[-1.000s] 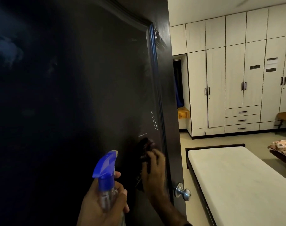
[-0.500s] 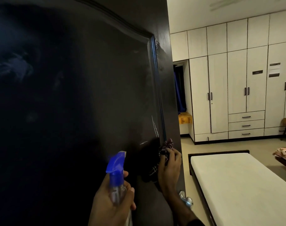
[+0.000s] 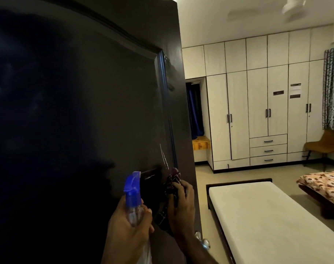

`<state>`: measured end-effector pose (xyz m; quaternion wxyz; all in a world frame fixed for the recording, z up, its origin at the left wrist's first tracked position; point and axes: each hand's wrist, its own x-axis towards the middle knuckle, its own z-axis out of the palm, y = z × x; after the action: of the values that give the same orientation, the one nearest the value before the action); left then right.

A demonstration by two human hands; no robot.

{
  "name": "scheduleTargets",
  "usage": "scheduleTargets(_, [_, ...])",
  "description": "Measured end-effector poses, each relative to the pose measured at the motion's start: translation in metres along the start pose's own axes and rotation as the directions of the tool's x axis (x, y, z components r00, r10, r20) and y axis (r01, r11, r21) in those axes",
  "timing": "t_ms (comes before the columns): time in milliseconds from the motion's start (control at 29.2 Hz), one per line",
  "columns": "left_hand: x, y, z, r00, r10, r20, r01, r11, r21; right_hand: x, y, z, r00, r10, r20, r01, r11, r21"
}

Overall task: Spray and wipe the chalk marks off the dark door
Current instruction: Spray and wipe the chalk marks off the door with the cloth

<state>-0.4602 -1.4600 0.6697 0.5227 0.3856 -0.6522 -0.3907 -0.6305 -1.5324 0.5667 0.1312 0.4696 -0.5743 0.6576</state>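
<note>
The dark door (image 3: 76, 111) fills the left half of the view, standing ajar. Thin white chalk marks (image 3: 164, 156) run down its panel near the right moulding, with a short streak (image 3: 150, 176) lower left. My left hand (image 3: 129, 233) grips a clear spray bottle with a blue nozzle (image 3: 133, 189), pointed at the door. My right hand (image 3: 181, 204) presses a dark checked cloth (image 3: 172, 184) against the panel just below the chalk marks.
A metal door knob (image 3: 204, 242) sticks out below my right wrist. Beyond the door edge lie a low bed with a white mattress (image 3: 267, 216), a second bed with a floral cover (image 3: 324, 181), white wardrobes (image 3: 257, 111) and a brown chair (image 3: 324, 143).
My right hand has slid the cloth up and to the right along the panel, closer to the chalk marks. The spray bottle has risen with my left hand. The view has tilted upward.
</note>
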Motion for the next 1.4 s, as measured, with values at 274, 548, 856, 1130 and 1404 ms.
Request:
scheduleTargets(274, [0.0, 0.007, -0.004, 0.999, -0.043, -0.026, 0.043, 0.999, 0.01, -0.002, -0.001, 0.0, 0.999, -0.042, -0.002, 0.042, 0.999, 0.023])
scheduleTargets(548, [0.0, 0.013, -0.022, 0.997, -0.072, -0.04, 0.069, 0.995, -0.072, -0.022, -0.017, 0.023, 0.911, -0.365, 0.192, 0.379, 0.924, -0.043])
scheduleTargets(856, [-0.011, 0.034, -0.041, 0.999, -0.044, 0.001, 0.044, 0.997, -0.058, 0.015, -0.029, 0.034, 0.95, -0.302, 0.083, 0.303, 0.953, 0.01])
scheduleTargets(1130, [-0.021, 0.041, -0.053, 0.999, -0.042, -0.014, 0.042, 0.998, -0.049, 0.031, -0.035, 0.032, 0.995, -0.099, -0.025, 0.099, 0.995, 0.026])
scheduleTargets(1404, [-0.02, 0.042, -0.063, 0.999, 0.024, 0.045, -0.025, 1.0, 0.016, -0.017, -0.059, 0.046, 0.81, -0.53, 0.25, 0.555, 0.831, -0.033])
